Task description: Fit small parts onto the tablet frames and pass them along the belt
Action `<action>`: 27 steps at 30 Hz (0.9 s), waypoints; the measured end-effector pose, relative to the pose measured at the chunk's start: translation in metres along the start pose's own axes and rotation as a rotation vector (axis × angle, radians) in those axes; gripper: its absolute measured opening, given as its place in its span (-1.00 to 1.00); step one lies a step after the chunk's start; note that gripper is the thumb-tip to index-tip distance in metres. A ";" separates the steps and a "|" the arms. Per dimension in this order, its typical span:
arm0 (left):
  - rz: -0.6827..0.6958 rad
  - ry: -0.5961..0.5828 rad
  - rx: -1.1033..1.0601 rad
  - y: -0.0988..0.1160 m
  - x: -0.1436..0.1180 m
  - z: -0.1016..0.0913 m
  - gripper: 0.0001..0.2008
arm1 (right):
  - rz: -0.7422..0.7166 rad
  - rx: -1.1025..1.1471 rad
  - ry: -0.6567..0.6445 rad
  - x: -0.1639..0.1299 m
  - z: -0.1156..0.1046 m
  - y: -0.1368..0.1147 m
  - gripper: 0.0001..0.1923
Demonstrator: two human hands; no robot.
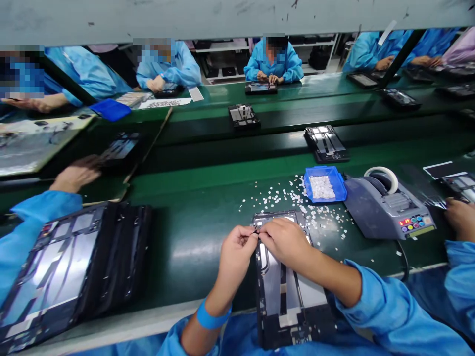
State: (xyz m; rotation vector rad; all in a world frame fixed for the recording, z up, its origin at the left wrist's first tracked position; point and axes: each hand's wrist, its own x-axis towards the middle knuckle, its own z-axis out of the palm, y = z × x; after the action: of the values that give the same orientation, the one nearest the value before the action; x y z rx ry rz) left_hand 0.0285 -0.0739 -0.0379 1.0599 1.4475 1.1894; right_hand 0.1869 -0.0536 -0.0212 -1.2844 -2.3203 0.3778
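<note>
The open tablet chassis [285, 287] lies flat at the near edge of the green surface [196, 232]. Above its top left corner, left hand [234, 254] and right hand [285, 242] meet, pinching a tiny dark piece [255, 231] together, probably for exact placing.

Small dark part pinched between left hand [237, 244] and right hand [284, 242]: too small to identify. Hands cover upper section of tablet frame [282, 291]. Frame lower end hidden behind sleeves. Stacked frames [67, 272] cut off at left edge. Co-worker's hand [460, 217] cut off at right edge.
</note>
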 end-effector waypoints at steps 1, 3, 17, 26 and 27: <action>0.013 0.007 0.032 0.000 -0.002 0.000 -0.88 | 0.012 0.000 0.011 0.000 0.000 0.002 -0.89; 0.032 0.021 0.087 -0.001 -0.005 0.000 -0.89 | 0.026 -0.020 0.039 0.001 0.002 0.003 -0.89; -0.040 -0.045 0.023 0.001 -0.002 -0.009 -0.86 | 0.598 -0.311 0.105 0.003 -0.095 0.101 -0.77; 0.390 -0.020 0.592 0.009 0.005 -0.042 -0.82 | 0.311 0.173 -0.174 0.021 -0.062 0.025 -0.77; 0.444 -0.057 0.636 0.009 0.008 -0.042 -0.80 | 0.321 0.169 -0.201 0.028 -0.054 0.019 -0.75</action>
State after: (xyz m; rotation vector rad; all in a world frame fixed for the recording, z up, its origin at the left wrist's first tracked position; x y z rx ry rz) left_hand -0.0138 -0.0718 -0.0265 1.9119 1.6398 0.9906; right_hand 0.2154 -0.0191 0.0238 -1.5963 -2.1806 0.8244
